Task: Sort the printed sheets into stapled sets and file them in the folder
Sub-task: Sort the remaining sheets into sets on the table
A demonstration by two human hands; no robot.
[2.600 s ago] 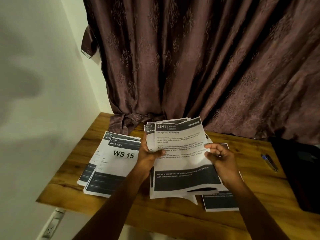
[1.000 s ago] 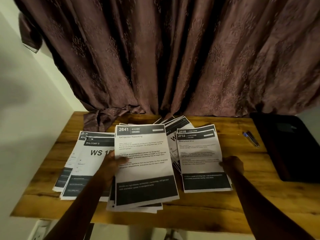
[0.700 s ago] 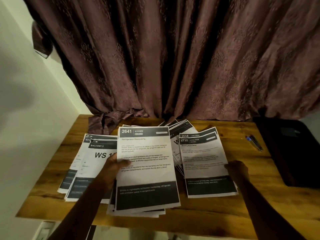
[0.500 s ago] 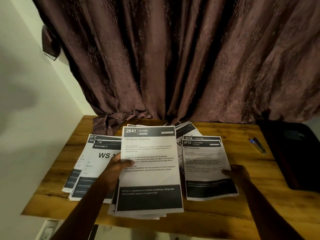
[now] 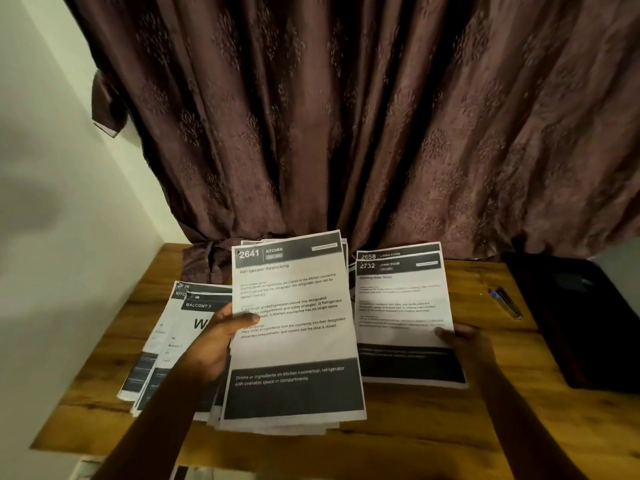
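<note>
My left hand grips the left edge of a stack of printed sheets, thumb on the top page headed "2641 KITCHEN", held tilted above the wooden table. My right hand rests its fingers on the right edge of a smaller pile headed "2732 LIVING ROOM", lying flat on the table. A third pile topped by a "BALCONY 3" sheet lies at the left, partly hidden by my left arm. The black folder lies shut at the right.
A blue and black pen lies between the living-room pile and the folder. A brown patterned curtain hangs behind the table and its hem drapes on the back edge. A white wall stands at the left. The table's front edge is close to me.
My right hand let go of the kitchen stack and now lies on the living-room pile at the right. The left hand keeps holding the stack, which has risen slightly.
</note>
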